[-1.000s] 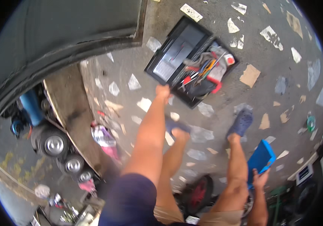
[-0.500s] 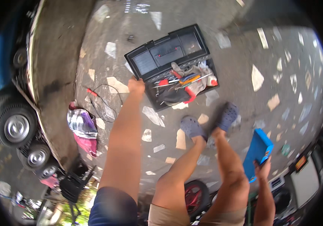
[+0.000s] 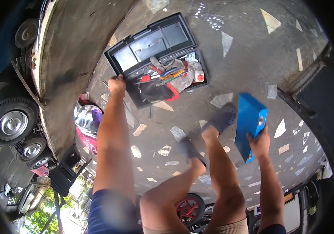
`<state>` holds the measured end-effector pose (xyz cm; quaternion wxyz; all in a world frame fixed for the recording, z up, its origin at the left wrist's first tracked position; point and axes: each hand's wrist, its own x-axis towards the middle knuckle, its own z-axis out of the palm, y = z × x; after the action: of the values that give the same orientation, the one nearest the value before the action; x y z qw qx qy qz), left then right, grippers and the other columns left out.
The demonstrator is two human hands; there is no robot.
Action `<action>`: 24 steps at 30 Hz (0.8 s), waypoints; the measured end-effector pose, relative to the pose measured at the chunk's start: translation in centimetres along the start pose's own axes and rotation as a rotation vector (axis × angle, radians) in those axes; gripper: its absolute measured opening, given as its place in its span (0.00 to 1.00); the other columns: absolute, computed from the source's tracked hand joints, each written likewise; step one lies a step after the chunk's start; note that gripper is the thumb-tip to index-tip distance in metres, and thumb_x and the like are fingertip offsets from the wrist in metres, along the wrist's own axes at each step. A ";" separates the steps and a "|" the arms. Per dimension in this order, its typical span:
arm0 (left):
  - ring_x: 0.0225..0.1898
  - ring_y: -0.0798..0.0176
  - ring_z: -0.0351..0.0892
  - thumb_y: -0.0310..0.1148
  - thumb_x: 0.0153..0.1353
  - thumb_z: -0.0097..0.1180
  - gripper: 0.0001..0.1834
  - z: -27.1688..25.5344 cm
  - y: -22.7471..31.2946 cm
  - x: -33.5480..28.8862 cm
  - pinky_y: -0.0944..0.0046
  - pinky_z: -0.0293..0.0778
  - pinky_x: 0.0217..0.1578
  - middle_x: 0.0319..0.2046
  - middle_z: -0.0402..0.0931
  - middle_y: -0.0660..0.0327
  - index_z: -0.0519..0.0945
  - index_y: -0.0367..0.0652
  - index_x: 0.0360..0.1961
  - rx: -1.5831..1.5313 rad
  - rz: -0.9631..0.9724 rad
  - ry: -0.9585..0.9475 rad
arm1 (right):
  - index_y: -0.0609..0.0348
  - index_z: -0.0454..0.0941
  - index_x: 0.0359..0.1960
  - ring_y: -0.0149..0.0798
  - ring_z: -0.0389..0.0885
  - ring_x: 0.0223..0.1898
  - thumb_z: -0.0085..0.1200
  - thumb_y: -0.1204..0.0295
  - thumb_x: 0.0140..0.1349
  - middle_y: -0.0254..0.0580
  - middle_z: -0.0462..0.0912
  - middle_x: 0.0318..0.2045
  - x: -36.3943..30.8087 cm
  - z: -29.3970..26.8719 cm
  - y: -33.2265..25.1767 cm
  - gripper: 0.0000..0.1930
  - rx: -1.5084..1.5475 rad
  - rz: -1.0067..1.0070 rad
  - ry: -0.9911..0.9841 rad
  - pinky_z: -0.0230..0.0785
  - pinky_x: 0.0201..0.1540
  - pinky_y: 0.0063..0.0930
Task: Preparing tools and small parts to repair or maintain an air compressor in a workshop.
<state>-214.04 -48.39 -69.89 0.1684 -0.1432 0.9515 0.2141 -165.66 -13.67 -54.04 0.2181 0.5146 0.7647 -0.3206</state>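
Observation:
A black toolbox (image 3: 167, 37) stands on the floor with its lid open. My left hand (image 3: 117, 85) is closed on its left edge, where lid and tray meet. Inside lie grey work gloves (image 3: 181, 81) with red parts, an orange-and-blue handled tool (image 3: 171, 74), and a white bottle with a red cap (image 3: 199, 78). Some smaller tools overlap and cannot be told apart. On the right, my right hand (image 3: 259, 144) grips a flat blue case (image 3: 248, 119) with metal latches, held tilted beside my leg. The case is closed.
A concrete ledge (image 3: 71, 58) runs along the left, with vehicle wheels (image 3: 13, 123) beyond it. A pink and silver bag (image 3: 87, 121) lies by my left forearm. Near my legs is a red-rimmed wheel (image 3: 188, 210). A black chair (image 3: 63, 177) stands lower left.
My left hand and the toolbox have shifted left, nearer the ledge. The blue case has risen and turned more upright in my right hand. My feet have moved and the view has turned.

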 end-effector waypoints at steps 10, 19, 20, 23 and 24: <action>0.48 0.42 0.75 0.36 0.59 0.63 0.20 0.7 4.0 5.5 0.50 0.70 0.52 0.40 0.78 0.43 0.76 0.38 0.49 0.138 0.455 0.186 | 0.66 0.63 0.49 0.63 0.82 0.39 0.68 0.66 0.51 0.61 0.82 0.33 18.5 1.0 -15.4 0.31 -0.196 -0.163 0.013 0.72 0.44 0.49; 0.43 0.57 0.78 0.34 0.57 0.61 0.10 3.6 2.4 -4.2 0.54 0.80 0.36 0.40 0.75 0.65 0.83 0.54 0.42 0.160 0.951 -0.335 | 0.67 0.61 0.51 0.64 0.79 0.47 0.67 0.63 0.52 0.64 0.80 0.43 20.3 5.5 -18.2 0.32 -0.176 -0.012 0.106 0.71 0.50 0.48; 0.43 0.57 0.78 0.34 0.57 0.61 0.10 4.0 2.4 -4.3 0.54 0.80 0.36 0.40 0.75 0.65 0.83 0.54 0.42 0.140 0.938 -0.333 | 0.67 0.60 0.52 0.64 0.79 0.47 0.67 0.64 0.52 0.64 0.80 0.44 20.7 5.9 -17.6 0.33 -0.204 -0.019 0.127 0.71 0.51 0.47; 0.41 0.57 0.78 0.32 0.58 0.60 0.09 4.5 1.6 -4.2 0.54 0.79 0.34 0.36 0.74 0.64 0.82 0.52 0.41 0.103 0.908 -0.263 | 0.68 0.59 0.52 0.62 0.79 0.49 0.68 0.65 0.51 0.63 0.80 0.45 20.6 6.7 -17.9 0.34 -0.212 -0.010 0.144 0.70 0.52 0.45; 0.38 0.54 0.78 0.31 0.59 0.59 0.07 4.7 1.6 -4.3 0.53 0.78 0.34 0.35 0.75 0.63 0.81 0.51 0.39 0.070 0.885 -0.232 | 0.69 0.59 0.53 0.61 0.79 0.50 0.69 0.66 0.51 0.63 0.80 0.46 20.6 7.0 -18.1 0.35 -0.182 0.010 0.146 0.70 0.53 0.44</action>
<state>-209.54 -43.99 -71.68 0.1710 0.3077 0.9026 0.2477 -190.13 -10.09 -67.80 0.2093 0.5186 0.8019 -0.2101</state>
